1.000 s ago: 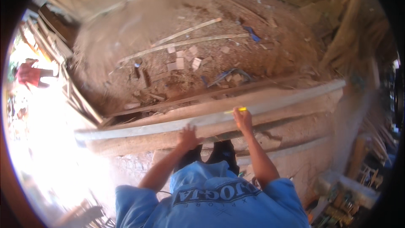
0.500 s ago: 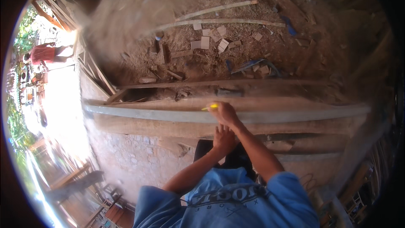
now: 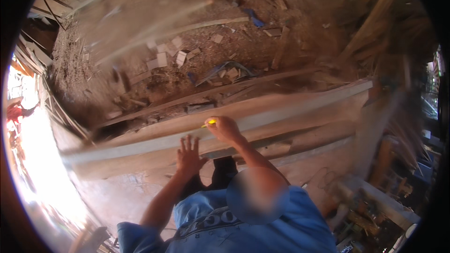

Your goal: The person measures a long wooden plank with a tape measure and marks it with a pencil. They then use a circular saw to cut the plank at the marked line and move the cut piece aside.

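A long, straight grey bar (image 3: 300, 108) lies lengthwise on a wide brown wooden plank (image 3: 154, 130) in front of me. My right hand (image 3: 225, 130) is closed around a slim yellow pencil (image 3: 211, 122), held over the bar with its tip pointing left. To the left and nearer my body, my left hand (image 3: 188, 157) has its fingers spread, with the fingertips at the bar's near edge. Whether those fingers press on the bar or only hover, I cannot tell.
Beyond the plank, the ground carries sawdust, several small wood offcuts (image 3: 161, 59), a long batten (image 3: 211, 24) and a blue scrap (image 3: 253, 18). At right stand a slanted post (image 3: 372, 14) and stacked timber. Bright daylight and a person in red (image 3: 15, 112) show at far left.
My view has turned, so the plank and bar now slope up to the right. My left hand has moved left, away from my right wrist, and its fingers have spread. The pencil stays in my right hand.
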`<state>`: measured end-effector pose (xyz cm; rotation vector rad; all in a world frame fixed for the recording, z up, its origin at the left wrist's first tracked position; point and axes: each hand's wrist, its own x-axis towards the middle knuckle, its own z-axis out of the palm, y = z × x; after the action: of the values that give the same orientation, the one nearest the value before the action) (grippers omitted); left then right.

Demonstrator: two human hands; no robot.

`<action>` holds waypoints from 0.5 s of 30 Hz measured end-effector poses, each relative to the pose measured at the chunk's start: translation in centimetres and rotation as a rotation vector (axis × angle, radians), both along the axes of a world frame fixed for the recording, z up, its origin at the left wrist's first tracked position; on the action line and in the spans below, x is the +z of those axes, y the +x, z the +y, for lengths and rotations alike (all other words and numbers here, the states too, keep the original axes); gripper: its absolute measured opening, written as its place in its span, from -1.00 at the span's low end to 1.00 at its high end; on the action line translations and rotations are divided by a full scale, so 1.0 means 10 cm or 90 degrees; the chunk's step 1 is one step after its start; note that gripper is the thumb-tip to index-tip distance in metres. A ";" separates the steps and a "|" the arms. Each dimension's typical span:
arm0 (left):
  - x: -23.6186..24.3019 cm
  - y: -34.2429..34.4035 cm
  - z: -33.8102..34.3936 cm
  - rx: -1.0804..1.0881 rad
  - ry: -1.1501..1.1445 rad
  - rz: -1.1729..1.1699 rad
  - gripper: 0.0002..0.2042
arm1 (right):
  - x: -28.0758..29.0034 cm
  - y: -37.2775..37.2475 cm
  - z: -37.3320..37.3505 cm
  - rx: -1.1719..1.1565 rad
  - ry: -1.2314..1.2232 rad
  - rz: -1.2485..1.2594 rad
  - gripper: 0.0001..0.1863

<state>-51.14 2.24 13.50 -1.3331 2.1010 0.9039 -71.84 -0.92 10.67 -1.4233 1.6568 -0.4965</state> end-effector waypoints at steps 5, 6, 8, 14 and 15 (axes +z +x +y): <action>0.07 -0.06 -0.03 0.024 0.024 0.004 -0.07 | 0.10 -1.07 0.21 -0.039 0.046 0.072 -0.73; 0.07 -0.09 -0.04 0.029 0.028 0.001 -0.07 | 0.10 -1.32 0.23 -0.039 0.039 0.087 -0.72; 0.08 -0.12 -0.05 0.041 0.036 0.001 -0.06 | 0.12 -1.78 0.29 -0.040 0.032 0.112 -0.68; 0.09 -0.13 -0.07 0.041 0.051 -0.006 -0.02 | 0.28 -3.23 0.52 -0.138 0.131 0.149 -0.57; 0.09 -0.14 -0.07 0.039 0.049 -0.006 -0.02 | 0.31 -3.47 0.56 -0.163 0.150 0.151 -0.56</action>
<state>-52.52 1.53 14.39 -1.3663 2.0075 0.9913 -106.49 4.72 13.73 -1.1368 2.0299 -0.2680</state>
